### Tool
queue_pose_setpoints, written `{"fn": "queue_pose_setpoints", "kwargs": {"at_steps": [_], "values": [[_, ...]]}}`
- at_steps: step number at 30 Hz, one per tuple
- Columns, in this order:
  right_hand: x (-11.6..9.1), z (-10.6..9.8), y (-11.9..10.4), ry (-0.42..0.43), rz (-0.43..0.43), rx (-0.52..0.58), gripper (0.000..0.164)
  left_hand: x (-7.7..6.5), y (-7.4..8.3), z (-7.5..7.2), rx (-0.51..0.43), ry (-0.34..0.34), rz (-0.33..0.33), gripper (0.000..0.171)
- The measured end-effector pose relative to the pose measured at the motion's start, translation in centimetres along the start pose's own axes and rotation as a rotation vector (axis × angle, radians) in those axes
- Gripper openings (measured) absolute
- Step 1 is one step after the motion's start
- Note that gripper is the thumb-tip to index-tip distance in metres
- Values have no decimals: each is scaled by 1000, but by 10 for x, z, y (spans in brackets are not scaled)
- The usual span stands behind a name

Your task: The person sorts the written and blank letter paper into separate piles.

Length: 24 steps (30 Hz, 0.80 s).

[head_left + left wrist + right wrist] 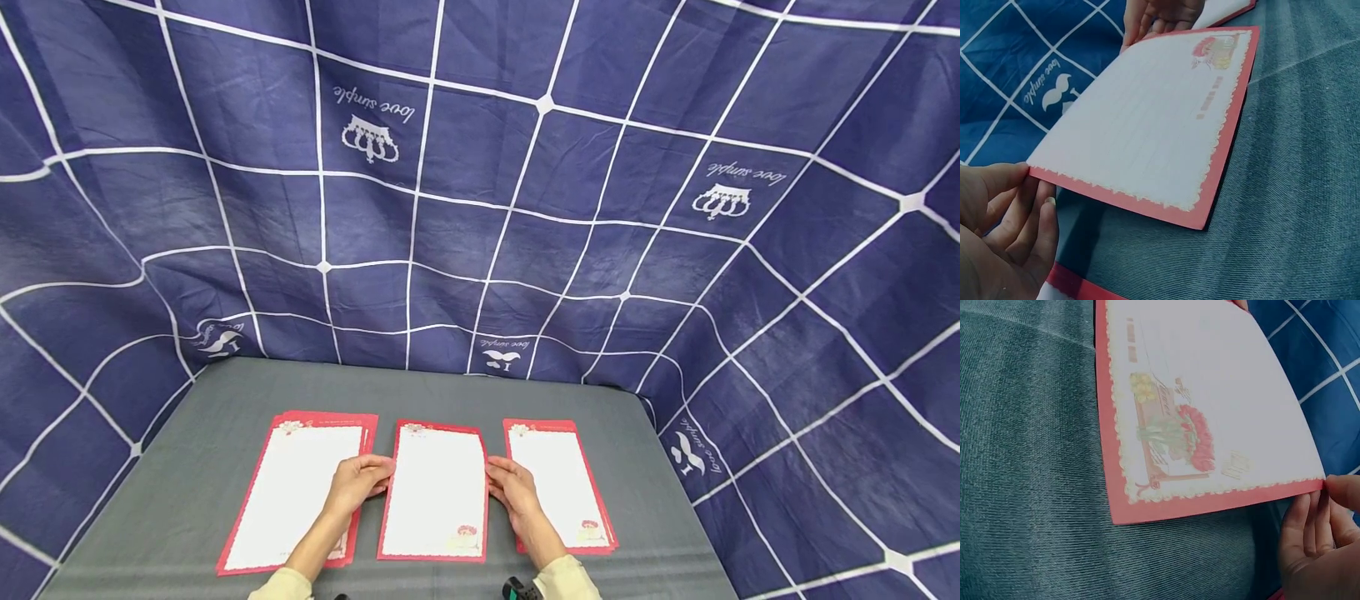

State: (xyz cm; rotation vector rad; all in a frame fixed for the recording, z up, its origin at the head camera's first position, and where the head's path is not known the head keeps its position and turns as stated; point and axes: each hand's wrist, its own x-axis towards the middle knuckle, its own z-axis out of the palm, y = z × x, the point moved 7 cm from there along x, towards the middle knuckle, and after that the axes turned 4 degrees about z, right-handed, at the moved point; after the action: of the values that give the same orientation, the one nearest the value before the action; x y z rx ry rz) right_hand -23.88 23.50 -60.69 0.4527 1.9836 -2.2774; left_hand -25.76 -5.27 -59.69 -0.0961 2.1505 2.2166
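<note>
Between both hands is a red-bordered sheet of paper (437, 492) with a white middle and a small flower print in a corner. My left hand (360, 482) pinches its left edge, thumb on top and fingers beneath. On the opposite edge, my right hand (514, 487) pinches it the same way. In the left wrist view the sheet (1141, 119) bows slightly, its near edge close to the cloth. The right wrist view shows the printed red flowers and the right hand (1322, 534) at the border.
To the left lies a stack of similar red-bordered sheets (300, 475), partly behind the left forearm. A smaller stack (558, 483) lies to the right, beside the right hand. Grey cloth (225, 400) covers the table, and a blue checked curtain (480, 208) surrounds it.
</note>
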Motion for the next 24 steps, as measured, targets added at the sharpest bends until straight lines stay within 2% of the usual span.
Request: {"fn": "queue_pose_setpoints", "kwargs": {"at_steps": [7, 12, 19, 24], "values": [[-3, -5, -16, 24, -62, -28, 39, 0, 13, 8, 29, 12, 22, 16], [-2, -18, -28, 38, -72, -58, 37, -4, 22, 21, 47, 5, 64, 17], [-3, -44, -54, 95, -93, -96, 36, -3, 34, 51, -78, -35, 102, 18], [-13, -63, -74, 149, -115, -135, 37, 2, 45, 75, -121, -63, 132, 16]]}}
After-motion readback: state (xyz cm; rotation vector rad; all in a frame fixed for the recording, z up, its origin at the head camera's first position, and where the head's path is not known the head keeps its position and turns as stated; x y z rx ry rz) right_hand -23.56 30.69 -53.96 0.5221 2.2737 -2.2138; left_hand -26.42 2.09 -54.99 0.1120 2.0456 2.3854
